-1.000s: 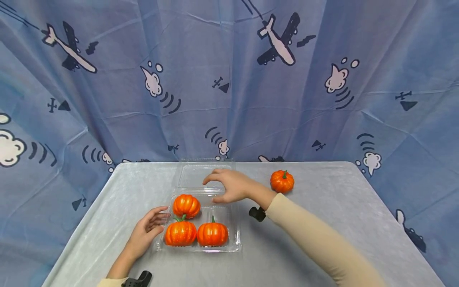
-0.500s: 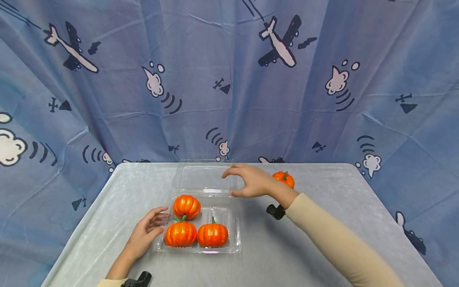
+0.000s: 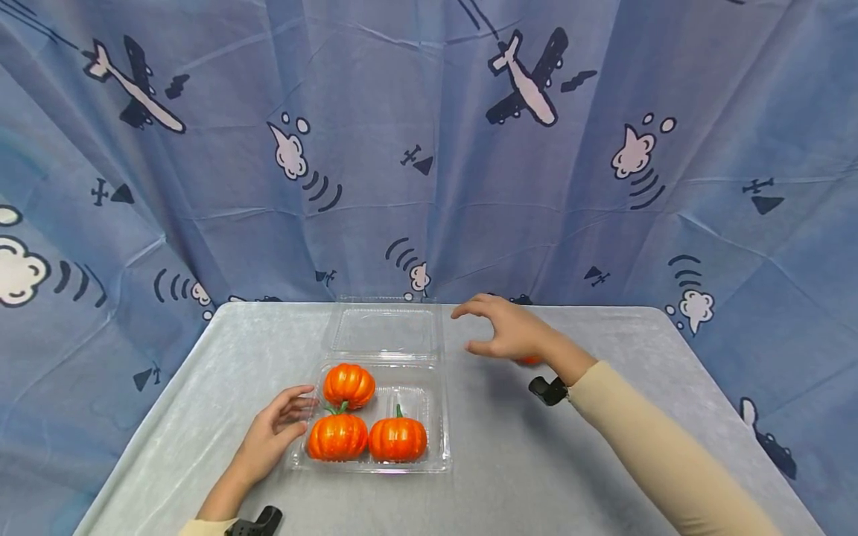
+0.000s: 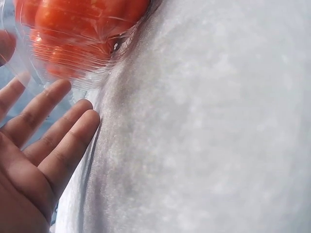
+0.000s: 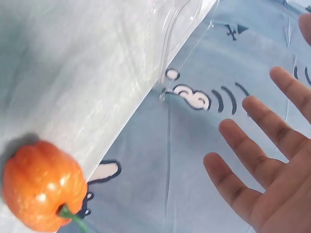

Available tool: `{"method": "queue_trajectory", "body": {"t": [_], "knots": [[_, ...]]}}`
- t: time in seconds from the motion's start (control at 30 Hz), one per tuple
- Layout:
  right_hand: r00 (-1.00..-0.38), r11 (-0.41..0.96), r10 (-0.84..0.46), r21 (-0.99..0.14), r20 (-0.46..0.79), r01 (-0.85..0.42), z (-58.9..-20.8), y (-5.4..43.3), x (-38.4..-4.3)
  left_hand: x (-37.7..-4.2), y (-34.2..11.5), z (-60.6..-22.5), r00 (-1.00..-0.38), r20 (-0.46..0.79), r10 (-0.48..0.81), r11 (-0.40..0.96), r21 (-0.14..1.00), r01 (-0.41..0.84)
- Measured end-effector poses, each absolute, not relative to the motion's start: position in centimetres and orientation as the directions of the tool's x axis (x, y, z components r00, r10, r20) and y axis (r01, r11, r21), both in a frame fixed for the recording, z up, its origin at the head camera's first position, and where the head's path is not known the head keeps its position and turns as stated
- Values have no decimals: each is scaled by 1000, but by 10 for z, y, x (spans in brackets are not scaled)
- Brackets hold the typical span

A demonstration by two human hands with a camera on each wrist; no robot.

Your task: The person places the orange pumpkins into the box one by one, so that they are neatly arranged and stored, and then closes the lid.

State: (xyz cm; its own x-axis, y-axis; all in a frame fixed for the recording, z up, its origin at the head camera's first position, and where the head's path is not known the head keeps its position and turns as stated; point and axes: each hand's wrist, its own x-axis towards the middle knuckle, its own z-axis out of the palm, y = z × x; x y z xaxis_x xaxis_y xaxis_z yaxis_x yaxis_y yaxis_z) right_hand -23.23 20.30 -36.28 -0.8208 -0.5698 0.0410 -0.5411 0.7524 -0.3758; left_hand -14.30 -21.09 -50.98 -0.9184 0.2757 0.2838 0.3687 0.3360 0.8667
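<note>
A clear plastic clamshell box lies with its lid folded back. Inside its base sit three small orange pumpkins: one at the back left, one at the front left and one at the front right. The left hand is at the box's left side, fingers extended near the wall; whether they touch it I cannot tell. Above the table, right of the lid, the right hand holds nothing, fingers spread. A fourth pumpkin shows fully in the right wrist view; in the head view the right hand and forearm mostly cover it.
A pale grey cloth covers the table. Behind its back edge hangs a blue curtain with airplane prints. Both wrists wear small black cameras, such as the right wrist camera.
The right hand has moved right, from above the box to beyond its lid, and now hides most of the lone pumpkin. The left hand and the boxed pumpkins have stayed put.
</note>
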Motion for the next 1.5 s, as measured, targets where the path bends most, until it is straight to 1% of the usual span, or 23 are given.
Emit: {"method": "queue_trajectory", "body": {"t": [0.3, 0.67, 1.03, 1.5], "knots": [[-868, 766, -491, -435, 80, -473, -362, 234, -235, -144, -211, -510, -923, 276, 269, 339, 870, 359], [-916, 803, -399, -467, 38, -370, -372, 269, -241, -143, -211, -514, -919, 289, 268, 329, 869, 369], [-940, 804, -339, -503, 48, -316, -392, 300, -243, -143, -211, -511, -922, 281, 267, 340, 868, 363], [-975, 798, -219, -579, -26, -164, -427, 320, -245, -144, -212, -513, -913, 300, 277, 323, 865, 383]]}}
